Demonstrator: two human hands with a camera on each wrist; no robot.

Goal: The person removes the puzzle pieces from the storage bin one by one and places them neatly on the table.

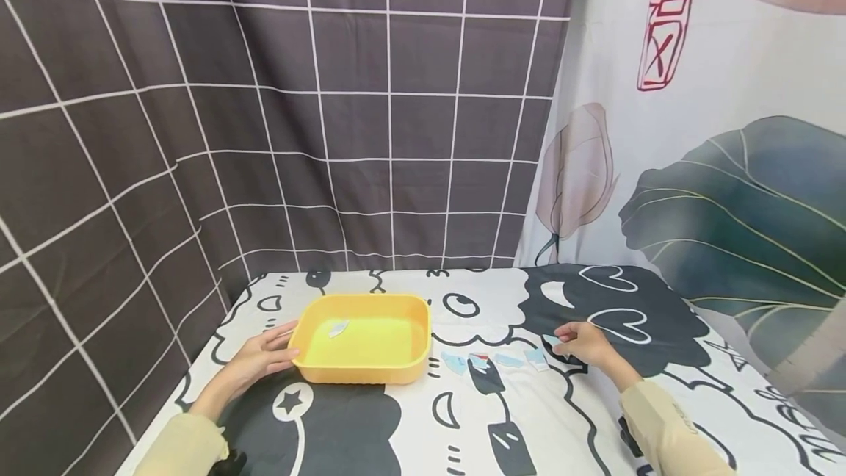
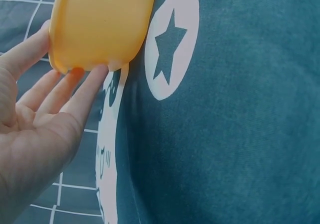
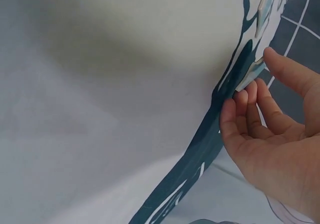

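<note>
A yellow plastic tray [image 1: 360, 374] stands on the patterned cloth, with one small pale flat piece [image 1: 339, 328] lying inside. At its left end my left hand [image 1: 264, 351] touches the outer wall with fairly straight fingertips, also seen against the orange-looking tray [image 2: 102, 24] in the left wrist view. Over to the right, my right hand [image 1: 584, 344] pinches a small light-blue flat piece [image 3: 251, 75] between thumb and fingers. Between tray and right hand lie several similar pieces in a row, among them a light-blue piece [image 1: 509, 361] and one with red on it [image 1: 479, 362].
A black-and-white cartoon cloth [image 1: 463, 424] covers the table. Behind it hangs a dark grid-lined curtain [image 1: 423, 131], and a white curtain with leaf prints [image 1: 747, 219] hangs at the right. Another flat piece [image 3: 264, 11] shows beyond my right hand.
</note>
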